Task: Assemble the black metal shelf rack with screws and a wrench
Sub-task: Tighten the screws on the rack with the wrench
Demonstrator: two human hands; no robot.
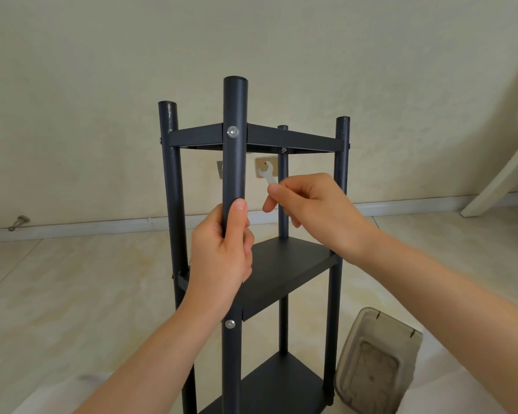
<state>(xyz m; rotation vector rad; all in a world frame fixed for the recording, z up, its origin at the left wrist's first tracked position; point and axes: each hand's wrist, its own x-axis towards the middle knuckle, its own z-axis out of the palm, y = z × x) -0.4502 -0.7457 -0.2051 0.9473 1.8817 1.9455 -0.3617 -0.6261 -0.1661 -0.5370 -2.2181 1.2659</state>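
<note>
Nearest of all are the person's two bare arms, the left forearm (150, 354) rising from below and the right forearm (449, 297) coming in from the lower right. The left hand (222, 252) is wrapped round the front post (234, 162) of the black shelf rack (284, 264), thumb lying up along the tube and fingers curled behind it. The rack stands upright on the pale floor (72, 279), straight ahead of both hands. Its top frame is above them, the middle shelf just under them, and the lowest shelf down between the forearms.

One silver screw (232, 132) sits in the post above the left hand, level with the top frame. A second screw (229, 324) sits in the same post just below the left wrist.

To the right of that hand, and apart from it, the right hand (317, 210) pinches a small flat wrench (268, 174), its open end pointing up above the fingertips. It sits in the gap between the front post and the rear post (283, 186); from here I can't tell whether it touches the rear one.

Under the right forearm, a cloudy plastic container (377, 363) lies on the floor just beside the rack's right leg.
</note>
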